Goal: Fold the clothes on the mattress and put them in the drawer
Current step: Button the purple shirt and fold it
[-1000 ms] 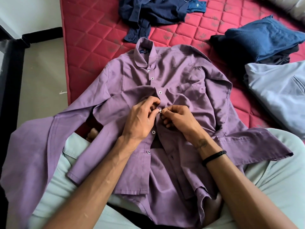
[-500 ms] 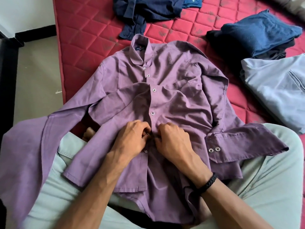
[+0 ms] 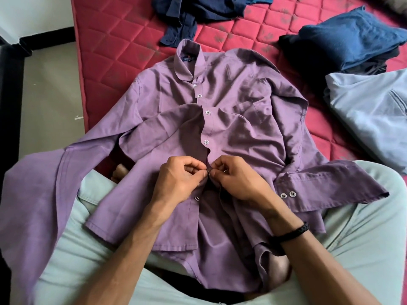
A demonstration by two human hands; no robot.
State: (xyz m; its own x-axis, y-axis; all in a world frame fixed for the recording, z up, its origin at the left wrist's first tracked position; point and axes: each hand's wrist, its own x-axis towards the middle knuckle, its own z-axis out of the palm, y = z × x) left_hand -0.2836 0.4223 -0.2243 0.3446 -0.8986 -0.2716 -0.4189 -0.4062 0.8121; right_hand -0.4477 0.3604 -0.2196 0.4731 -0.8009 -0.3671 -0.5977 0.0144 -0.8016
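Both hands pinch the placket of the purple shirt [image 3: 231,119] at mid-front: left hand [image 3: 178,183] on the button edge, right hand [image 3: 239,183] on the buttonhole edge, fingertips meeting. Risk: the button (hidden between the fingertips) may slip out if the fabric bunches. The shirt lies face-up across the lap and the red mattress [image 3: 114,47], collar far.

A purple shirt [image 3: 231,119] lies on a red diamond-quilted mattress [image 3: 114,45] beside navy clothes [image 3: 198,9].
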